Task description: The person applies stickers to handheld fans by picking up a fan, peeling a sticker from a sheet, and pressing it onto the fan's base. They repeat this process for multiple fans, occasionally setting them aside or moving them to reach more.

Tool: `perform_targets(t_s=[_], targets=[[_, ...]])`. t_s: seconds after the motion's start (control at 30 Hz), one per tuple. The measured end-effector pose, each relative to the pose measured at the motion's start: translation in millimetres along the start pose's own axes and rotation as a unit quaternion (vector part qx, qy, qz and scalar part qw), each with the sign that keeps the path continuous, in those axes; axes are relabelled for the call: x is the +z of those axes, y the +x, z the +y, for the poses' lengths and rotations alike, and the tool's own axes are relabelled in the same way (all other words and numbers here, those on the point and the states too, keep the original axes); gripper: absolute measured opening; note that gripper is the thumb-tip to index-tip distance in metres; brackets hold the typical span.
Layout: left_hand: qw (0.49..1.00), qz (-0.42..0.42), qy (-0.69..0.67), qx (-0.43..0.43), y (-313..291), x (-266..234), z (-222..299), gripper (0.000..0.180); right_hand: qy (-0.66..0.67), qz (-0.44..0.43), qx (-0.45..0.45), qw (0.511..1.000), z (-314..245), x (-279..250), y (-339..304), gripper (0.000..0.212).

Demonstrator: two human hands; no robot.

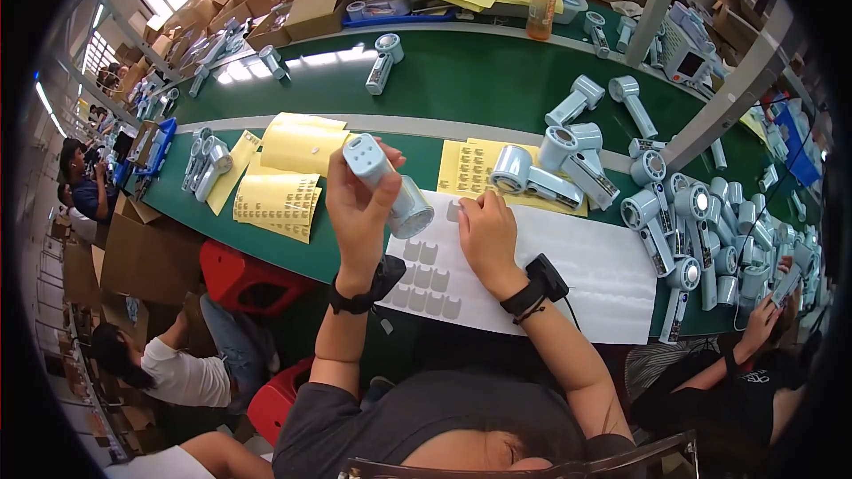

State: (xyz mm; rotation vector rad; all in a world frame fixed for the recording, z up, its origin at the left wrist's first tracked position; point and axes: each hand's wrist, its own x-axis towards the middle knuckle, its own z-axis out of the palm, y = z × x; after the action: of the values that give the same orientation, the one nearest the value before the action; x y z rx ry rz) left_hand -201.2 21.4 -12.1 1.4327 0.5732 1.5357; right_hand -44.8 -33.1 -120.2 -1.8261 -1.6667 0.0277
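Note:
My left hand [359,213] is closed around a light-blue handheld fan [365,158], raised above the table with its handle end up and its round head [410,210] low. My right hand [488,235] rests on a white backing sheet [586,270], fingers bent and drawn together at a grey sticker [453,211] near the sheet's far edge. The thumb touches that sticker; whether it has lifted is too small to tell. Several more notched grey stickers [426,277] lie in rows on the sheet's left part, between my forearms.
Yellow label sheets [277,200] lie left of my hands, another [457,168] beyond the right one. Fans [510,168] lie on it, and a large pile of fans [692,204] fills the right side. A metal rail [426,127] crosses behind. A co-worker's hand [759,324] works at far right.

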Motion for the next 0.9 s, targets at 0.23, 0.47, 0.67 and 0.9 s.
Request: perform_targets(t_s=[0.23, 0.47, 0.67, 0.9], targets=[[0.998, -0.02, -0.005, -0.054, -5, -10, -19, 0.05, 0.116, 0.086, 0.055, 0.988, 0, 9, -1, 0.015], [0.995, -0.039, 0.095, -0.003, -7, -15, -35, 0.057, 0.073, 0.041, 0.048, 0.995, -8, 2, 3, 0.015], [0.996, -0.046, 0.07, -0.031, -7, -13, -36, 0.057, 0.072, 0.078, 0.05, 0.993, -12, 2, 1, 0.014], [0.981, -0.092, 0.167, 0.042, -7, -8, -38, 0.06, 0.089, 0.048, 0.035, 0.994, -15, 4, 5, 0.013]])
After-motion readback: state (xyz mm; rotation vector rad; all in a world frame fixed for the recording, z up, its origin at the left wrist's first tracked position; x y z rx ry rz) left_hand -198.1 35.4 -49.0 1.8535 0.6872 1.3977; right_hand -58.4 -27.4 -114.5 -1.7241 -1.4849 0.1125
